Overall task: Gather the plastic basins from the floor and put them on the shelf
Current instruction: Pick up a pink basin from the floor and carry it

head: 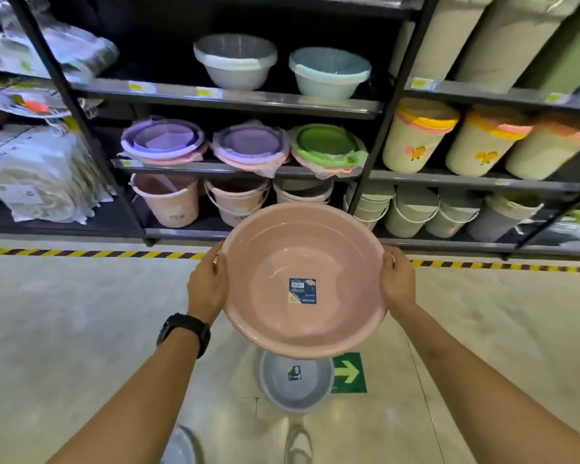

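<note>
pink basin [303,256] | between left hand [206,288] and right hand [397,283] | fingers [389,261] curled round its rim

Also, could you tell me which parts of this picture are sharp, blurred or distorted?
Head view: the pink basin and the left hand and right hand gripping its rim are sharp; glare streaks its inside; the shelf upright leans from wide-angle distortion; the packaged goods at far left are smeared.
</note>
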Demonstrator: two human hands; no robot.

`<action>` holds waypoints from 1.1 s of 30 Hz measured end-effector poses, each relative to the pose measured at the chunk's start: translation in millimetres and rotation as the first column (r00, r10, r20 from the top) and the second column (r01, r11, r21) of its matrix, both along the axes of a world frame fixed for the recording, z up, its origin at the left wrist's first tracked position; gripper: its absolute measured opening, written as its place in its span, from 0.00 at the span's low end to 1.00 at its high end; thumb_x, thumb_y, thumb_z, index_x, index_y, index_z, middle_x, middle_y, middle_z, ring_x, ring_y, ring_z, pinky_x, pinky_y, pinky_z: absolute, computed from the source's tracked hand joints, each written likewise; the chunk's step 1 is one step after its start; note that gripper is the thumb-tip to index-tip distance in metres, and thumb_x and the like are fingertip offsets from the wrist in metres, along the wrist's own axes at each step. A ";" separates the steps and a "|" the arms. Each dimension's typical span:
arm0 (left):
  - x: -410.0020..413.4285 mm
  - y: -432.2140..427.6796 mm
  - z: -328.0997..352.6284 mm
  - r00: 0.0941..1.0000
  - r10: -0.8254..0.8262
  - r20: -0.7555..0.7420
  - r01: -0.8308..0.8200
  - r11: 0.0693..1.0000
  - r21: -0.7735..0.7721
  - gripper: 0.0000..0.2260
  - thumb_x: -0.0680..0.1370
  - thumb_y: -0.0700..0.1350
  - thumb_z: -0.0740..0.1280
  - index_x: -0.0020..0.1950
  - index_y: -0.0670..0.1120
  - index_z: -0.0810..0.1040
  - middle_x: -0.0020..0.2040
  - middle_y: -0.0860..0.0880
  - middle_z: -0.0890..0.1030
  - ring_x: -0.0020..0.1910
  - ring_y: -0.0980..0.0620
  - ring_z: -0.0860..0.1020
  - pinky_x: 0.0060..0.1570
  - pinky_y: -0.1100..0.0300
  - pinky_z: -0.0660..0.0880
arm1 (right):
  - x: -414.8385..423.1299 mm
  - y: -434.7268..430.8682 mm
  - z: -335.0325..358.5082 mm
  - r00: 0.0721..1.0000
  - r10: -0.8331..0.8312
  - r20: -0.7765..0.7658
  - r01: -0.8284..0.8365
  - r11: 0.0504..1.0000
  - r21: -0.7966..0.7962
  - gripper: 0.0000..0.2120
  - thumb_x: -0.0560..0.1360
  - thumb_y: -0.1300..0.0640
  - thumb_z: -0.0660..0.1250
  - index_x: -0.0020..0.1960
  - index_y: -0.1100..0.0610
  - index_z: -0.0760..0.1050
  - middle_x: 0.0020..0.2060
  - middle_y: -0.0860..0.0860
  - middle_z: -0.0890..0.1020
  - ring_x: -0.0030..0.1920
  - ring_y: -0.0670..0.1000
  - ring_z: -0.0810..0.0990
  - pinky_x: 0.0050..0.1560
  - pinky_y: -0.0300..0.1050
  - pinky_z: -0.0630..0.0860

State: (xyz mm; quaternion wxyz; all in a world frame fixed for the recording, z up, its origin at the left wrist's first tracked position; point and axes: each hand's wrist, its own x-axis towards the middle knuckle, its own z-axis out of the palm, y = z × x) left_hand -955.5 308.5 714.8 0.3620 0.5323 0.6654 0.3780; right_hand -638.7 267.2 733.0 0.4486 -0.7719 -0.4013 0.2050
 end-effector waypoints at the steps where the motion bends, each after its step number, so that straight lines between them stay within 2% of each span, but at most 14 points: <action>1: 4.5 -6.2 -3.9 1.000 -0.012 0.001 0.012 1.000 -0.007 0.18 0.86 0.52 0.54 0.74 0.54 0.72 0.70 0.47 0.77 0.67 0.43 0.75 0.64 0.47 0.71 | 2.7 -6.9 -3.8 1.000 -0.010 -0.001 0.010 1.000 -0.018 0.15 0.83 0.60 0.53 0.60 0.60 0.77 0.53 0.57 0.80 0.50 0.55 0.75 0.50 0.46 0.70; 5: 20.4 -24.5 -21.9 0.998 -0.062 -0.004 0.062 0.998 -0.021 0.18 0.86 0.50 0.54 0.74 0.52 0.72 0.69 0.47 0.78 0.66 0.43 0.76 0.60 0.51 0.70 | 16.6 -30.2 -19.6 0.999 -0.038 -0.027 0.036 0.996 -0.081 0.16 0.83 0.60 0.53 0.63 0.60 0.75 0.57 0.58 0.80 0.53 0.56 0.76 0.55 0.49 0.72; 10: 56.5 -15.6 -52.7 0.997 -0.051 -0.063 0.046 0.996 -0.080 0.17 0.86 0.51 0.55 0.73 0.52 0.73 0.64 0.46 0.81 0.61 0.43 0.79 0.60 0.49 0.73 | 43.4 -38.6 -51.7 0.998 -0.057 -0.033 0.052 0.989 -0.135 0.16 0.84 0.59 0.52 0.65 0.57 0.75 0.54 0.55 0.80 0.48 0.53 0.75 0.50 0.44 0.71; 12: 73.2 -9.3 -70.8 0.995 -0.030 -0.096 0.022 0.996 -0.083 0.17 0.86 0.51 0.54 0.73 0.51 0.74 0.64 0.46 0.81 0.59 0.44 0.79 0.60 0.49 0.74 | 57.9 -35.7 -73.3 0.998 -0.047 -0.036 0.040 0.985 -0.170 0.16 0.84 0.58 0.51 0.65 0.57 0.74 0.51 0.54 0.81 0.47 0.53 0.76 0.49 0.44 0.72; 15: 93.4 3.0 -107.2 0.991 -0.003 -0.134 -0.012 0.993 -0.113 0.17 0.86 0.51 0.55 0.71 0.52 0.75 0.59 0.47 0.83 0.52 0.48 0.79 0.56 0.52 0.74 | 78.0 -28.3 -118.7 0.999 -0.025 -0.025 0.018 0.969 -0.247 0.16 0.84 0.56 0.51 0.67 0.55 0.72 0.41 0.48 0.79 0.45 0.56 0.79 0.46 0.47 0.73; 17: 102.3 13.4 -141.6 0.987 0.013 -0.162 -0.035 0.990 -0.135 0.16 0.86 0.51 0.56 0.71 0.53 0.76 0.55 0.48 0.83 0.53 0.46 0.79 0.54 0.53 0.74 | 87.9 -18.6 -155.7 1.000 0.010 -0.019 -0.015 0.960 -0.279 0.16 0.84 0.56 0.51 0.68 0.54 0.70 0.37 0.43 0.78 0.41 0.54 0.80 0.43 0.46 0.73; 22: 109.2 33.7 -273.9 0.981 0.051 -0.190 -0.078 0.987 -0.138 0.15 0.85 0.48 0.58 0.71 0.52 0.76 0.43 0.50 0.82 0.41 0.49 0.79 0.47 0.53 0.74 | 95.7 11.0 -286.2 0.998 0.030 -0.052 -0.044 0.954 -0.297 0.17 0.84 0.55 0.51 0.70 0.52 0.69 0.39 0.44 0.81 0.40 0.44 0.81 0.43 0.46 0.78; 24: 105.2 35.4 -343.1 0.977 0.084 -0.195 -0.116 0.981 -0.156 0.15 0.85 0.48 0.59 0.70 0.53 0.77 0.44 0.51 0.82 0.41 0.49 0.79 0.48 0.53 0.75 | 96.0 18.5 -353.3 0.996 0.044 -0.074 -0.066 0.946 -0.318 0.17 0.84 0.54 0.51 0.70 0.51 0.68 0.40 0.40 0.80 0.40 0.39 0.79 0.42 0.43 0.78; 26: 98.7 31.5 -412.3 0.973 0.104 -0.204 -0.141 0.974 -0.177 0.15 0.85 0.49 0.59 0.70 0.54 0.77 0.46 0.51 0.82 0.43 0.48 0.79 0.49 0.54 0.75 | 94.3 19.0 -418.8 0.995 0.072 -0.071 -0.092 0.936 -0.340 0.17 0.84 0.55 0.51 0.70 0.52 0.68 0.39 0.41 0.79 0.38 0.38 0.78 0.39 0.35 0.76; 28: 92.6 23.6 -476.4 0.972 0.120 -0.200 -0.159 0.968 -0.193 0.15 0.85 0.50 0.59 0.70 0.54 0.77 0.46 0.52 0.82 0.44 0.49 0.79 0.50 0.54 0.76 | 90.3 16.8 -478.2 0.992 0.120 -0.044 -0.128 0.929 -0.348 0.17 0.84 0.56 0.52 0.71 0.54 0.68 0.38 0.46 0.80 0.36 0.42 0.79 0.37 0.35 0.76; 30: 89.0 14.6 -533.6 0.971 0.133 -0.199 -0.173 0.965 -0.199 0.15 0.85 0.51 0.58 0.70 0.54 0.77 0.45 0.56 0.81 0.43 0.51 0.79 0.50 0.54 0.77 | 86.4 15.3 -532.9 0.989 0.145 -0.039 -0.149 0.912 -0.382 0.17 0.84 0.57 0.51 0.71 0.54 0.68 0.43 0.52 0.82 0.40 0.51 0.80 0.43 0.44 0.79; 33: 85.9 5.1 -607.6 0.965 0.133 -0.224 -0.180 0.962 -0.203 0.16 0.85 0.53 0.57 0.71 0.56 0.76 0.41 0.64 0.78 0.38 0.60 0.78 0.47 0.58 0.75 | 81.7 13.3 -606.4 0.988 0.149 -0.028 -0.147 0.897 -0.416 0.17 0.84 0.57 0.50 0.69 0.54 0.69 0.48 0.53 0.81 0.45 0.54 0.79 0.45 0.47 0.77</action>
